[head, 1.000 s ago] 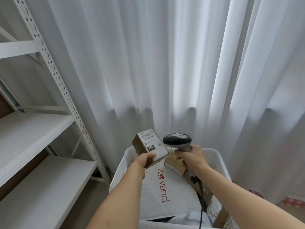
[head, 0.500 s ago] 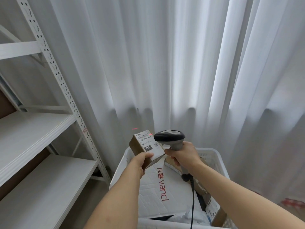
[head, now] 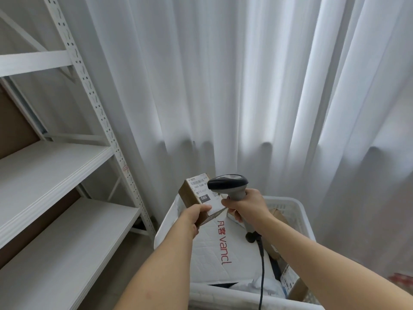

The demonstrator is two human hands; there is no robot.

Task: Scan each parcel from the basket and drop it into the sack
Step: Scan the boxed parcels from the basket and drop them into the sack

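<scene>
My left hand [head: 194,217] grips a small brown cardboard parcel [head: 197,194] by its near corner, its white label facing up. My right hand [head: 245,205] holds a grey and black barcode scanner [head: 228,183] by the handle, its head right over the label's right edge. Both hover above the white plastic basket [head: 299,217]. In the basket lies a large white padded mailer [head: 221,253] with red "vancl" print, plus several other parcels, partly hidden. The scanner's black cable [head: 262,274] hangs down over the basket. No sack is in view.
White metal shelving [head: 55,171] stands at the left with bare boards. A white curtain [head: 245,86] hangs behind the basket. More cardboard boxes [head: 292,285] sit at the basket's right side.
The scanner has moved left and closer over the parcel's label. The red scan spot seen half a second ago on the label and curtain is gone.
</scene>
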